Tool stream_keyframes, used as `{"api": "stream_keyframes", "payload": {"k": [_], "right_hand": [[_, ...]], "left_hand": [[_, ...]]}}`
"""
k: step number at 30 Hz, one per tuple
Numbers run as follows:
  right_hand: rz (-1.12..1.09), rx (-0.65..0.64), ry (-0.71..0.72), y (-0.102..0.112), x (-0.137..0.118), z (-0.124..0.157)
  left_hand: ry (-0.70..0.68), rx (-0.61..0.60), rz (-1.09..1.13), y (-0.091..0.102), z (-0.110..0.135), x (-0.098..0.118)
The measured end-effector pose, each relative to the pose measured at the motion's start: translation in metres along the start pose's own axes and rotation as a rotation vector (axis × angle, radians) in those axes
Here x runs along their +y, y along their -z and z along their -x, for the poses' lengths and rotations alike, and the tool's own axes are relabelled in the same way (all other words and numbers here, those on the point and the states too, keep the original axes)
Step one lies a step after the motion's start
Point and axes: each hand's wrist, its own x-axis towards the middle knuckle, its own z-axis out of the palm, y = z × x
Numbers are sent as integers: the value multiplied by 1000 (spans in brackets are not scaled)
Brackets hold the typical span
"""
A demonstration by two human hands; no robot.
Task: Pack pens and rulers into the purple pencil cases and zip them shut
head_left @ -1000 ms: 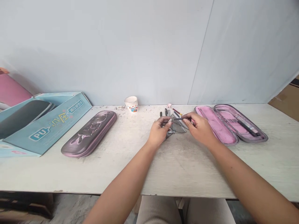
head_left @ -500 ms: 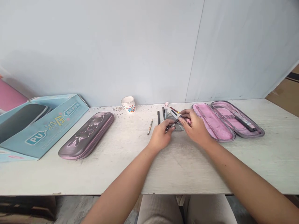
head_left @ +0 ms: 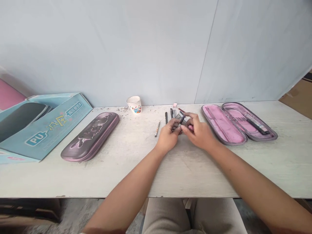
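Note:
My left hand (head_left: 168, 138) is closed in a pinch on a short dark pen (head_left: 182, 119), which points up and away. My right hand (head_left: 198, 131) is close against it, thumb and index finger touching the pen, while its curled fingers keep a small pink object (head_left: 191, 128) in the palm. Beneath and beyond the fingers lie a clear set square (head_left: 177, 113), partly covered, and two black pens, one black pen (head_left: 166, 117) being left of the other. A patterned pencil (head_left: 157, 128) rests left of my left hand.
On the right lies an open pink pencil case (head_left: 225, 131) with a black marker inside. A closed dark pencil case (head_left: 90, 136) and a blue box (head_left: 53, 126) are at left. A paper cup (head_left: 134, 104) stands by the wall among shavings. A pink eraser (head_left: 175, 105) lies behind.
The dark pen has turned from slanting between my hands to pointing more upright. My right hand has shifted slightly left, nearer my left hand. The view has tilted a little.

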Motion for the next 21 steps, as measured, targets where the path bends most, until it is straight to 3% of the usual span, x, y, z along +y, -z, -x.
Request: {"api": "stream_keyframes", "payload": {"k": [3,5,9,12,15,19,21], "right_hand": [[184,35,-181,17,12,-7],[360,-13,-280,22,19,-9],[628,-263,-261,18,25,-5],[675,-303,-241,13,25,-2],[559,-135,-262,17,26,-5],[138,241,-214,27,27,-11],[-77,360,-221,30,27,-12]], "left_hand": [[65,77,124,3,-4,0],[93,107,151,6,-7,0],[114,142,137,10,-9,-1],[88,138,103,10,-9,-3],[72,114,54,11,-9,-5],[42,118,-108,13,-10,-8],[20,118,-246,14,-9,-8]]}}
